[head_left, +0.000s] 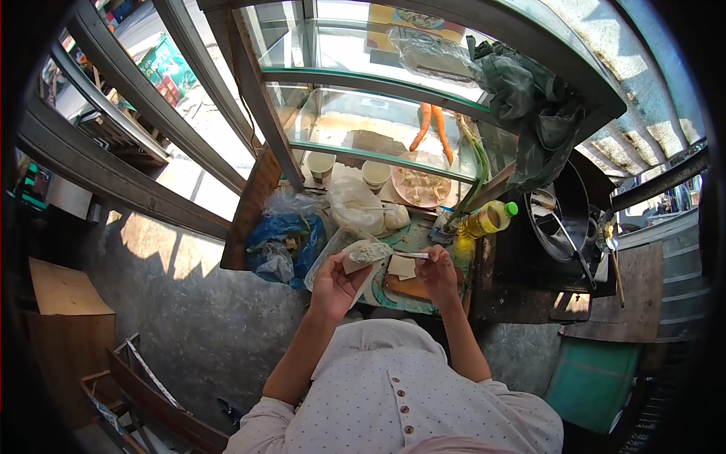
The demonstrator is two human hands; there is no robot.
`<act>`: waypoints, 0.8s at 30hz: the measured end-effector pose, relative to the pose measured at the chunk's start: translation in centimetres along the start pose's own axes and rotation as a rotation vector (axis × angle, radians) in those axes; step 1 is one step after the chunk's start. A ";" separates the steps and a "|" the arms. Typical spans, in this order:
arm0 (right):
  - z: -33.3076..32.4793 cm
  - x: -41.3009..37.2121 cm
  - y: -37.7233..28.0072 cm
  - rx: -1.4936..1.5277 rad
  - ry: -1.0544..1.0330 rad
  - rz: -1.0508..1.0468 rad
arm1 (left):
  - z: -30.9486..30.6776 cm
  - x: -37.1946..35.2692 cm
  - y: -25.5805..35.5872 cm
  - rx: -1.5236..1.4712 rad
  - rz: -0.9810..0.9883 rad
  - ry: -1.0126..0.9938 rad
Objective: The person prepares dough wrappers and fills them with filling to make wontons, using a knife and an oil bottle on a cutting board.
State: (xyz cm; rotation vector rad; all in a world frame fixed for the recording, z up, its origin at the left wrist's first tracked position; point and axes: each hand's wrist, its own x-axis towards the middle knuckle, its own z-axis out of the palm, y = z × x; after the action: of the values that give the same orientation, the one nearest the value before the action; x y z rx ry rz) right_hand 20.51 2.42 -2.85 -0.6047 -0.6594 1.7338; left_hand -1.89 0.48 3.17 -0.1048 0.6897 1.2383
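Note:
My left hand [336, 287] holds up a pale square dumpling wrapper [352, 266] with a whitish filling [368, 253] on it. My right hand [441, 278] pinches the handle of a small spoon [412, 255], whose tip is at the filling's edge. Beneath my left hand is a clear plastic container [318, 266], partly hidden. Between the hands, more pale wrappers [401, 267] lie by a brown wooden board [414, 288]. Farther back, folded pale pieces like dumplings [420, 186] sit on a pink plate [398, 173].
A blue plastic bag [283, 240] and a white bag [354, 204] lie at the left. Two cups [321, 166] stand behind them. An oil bottle [484, 220] with a green cap stands right, near a dark wok [569, 198]. A glass case holds carrots [432, 130].

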 end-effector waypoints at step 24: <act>0.2 -0.4 -0.1 -0.091 -0.020 -0.044 | -0.9 0.3 0.2 -0.098 -0.014 -0.003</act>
State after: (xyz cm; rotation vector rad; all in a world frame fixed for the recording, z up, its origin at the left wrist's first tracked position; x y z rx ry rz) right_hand 20.58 2.02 -2.62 -0.6321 -0.7628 1.6781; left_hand -2.36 0.38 2.40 -0.1883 0.6252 1.2591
